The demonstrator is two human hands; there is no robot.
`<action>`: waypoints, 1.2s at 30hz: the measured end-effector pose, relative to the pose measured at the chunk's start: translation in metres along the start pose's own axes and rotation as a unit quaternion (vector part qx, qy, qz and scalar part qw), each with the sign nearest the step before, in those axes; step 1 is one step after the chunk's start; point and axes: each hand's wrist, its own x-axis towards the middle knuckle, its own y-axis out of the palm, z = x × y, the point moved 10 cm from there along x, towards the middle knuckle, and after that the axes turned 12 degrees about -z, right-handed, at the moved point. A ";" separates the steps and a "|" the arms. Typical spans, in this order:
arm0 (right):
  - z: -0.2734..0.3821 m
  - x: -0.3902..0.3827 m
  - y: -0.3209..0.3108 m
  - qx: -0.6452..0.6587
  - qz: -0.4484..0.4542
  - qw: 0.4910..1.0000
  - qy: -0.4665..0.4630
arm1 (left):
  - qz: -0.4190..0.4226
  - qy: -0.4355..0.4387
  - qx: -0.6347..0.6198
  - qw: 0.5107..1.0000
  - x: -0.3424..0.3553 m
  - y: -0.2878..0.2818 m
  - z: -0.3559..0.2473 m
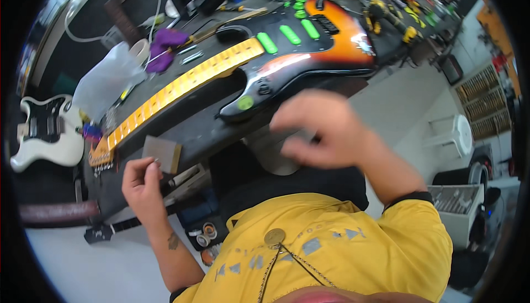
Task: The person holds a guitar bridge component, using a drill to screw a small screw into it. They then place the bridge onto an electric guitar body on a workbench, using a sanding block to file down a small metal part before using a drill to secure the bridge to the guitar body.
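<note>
A sunburst electric guitar [348, 49] with green pickups and knobs and a yellow neck [182, 85] lies across the bench, headstock [100, 154] toward the left. My left hand [144, 184] is closed near the headstock, beside a square grey-beige sheet [160, 154], its thumb and index pinched around something small that I cannot make out. My right hand [317, 129], slightly blurred, hovers below the guitar body with curved fingers apart and nothing visible between them.
A white guitar [47, 132] lies at the left. The dark bench [201, 132] holds a plastic bag [105, 76], purple cloth [165, 49], scattered tools and a yellow drill [381, 13]. At right are a white stool [455, 134] and wooden drawers [480, 99].
</note>
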 end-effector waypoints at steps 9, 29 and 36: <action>-0.326 -0.019 -0.345 -0.604 -0.039 0.684 0.407 | 0.099 0.004 -0.189 0.977 0.027 0.095 -0.053; -0.263 -0.017 -0.450 -0.361 -0.415 0.804 0.226 | 0.329 0.210 0.014 0.921 0.049 0.480 -0.133; -0.245 -0.046 -0.423 0.110 -0.479 0.817 0.301 | 0.355 0.238 -0.005 0.904 0.027 0.506 -0.127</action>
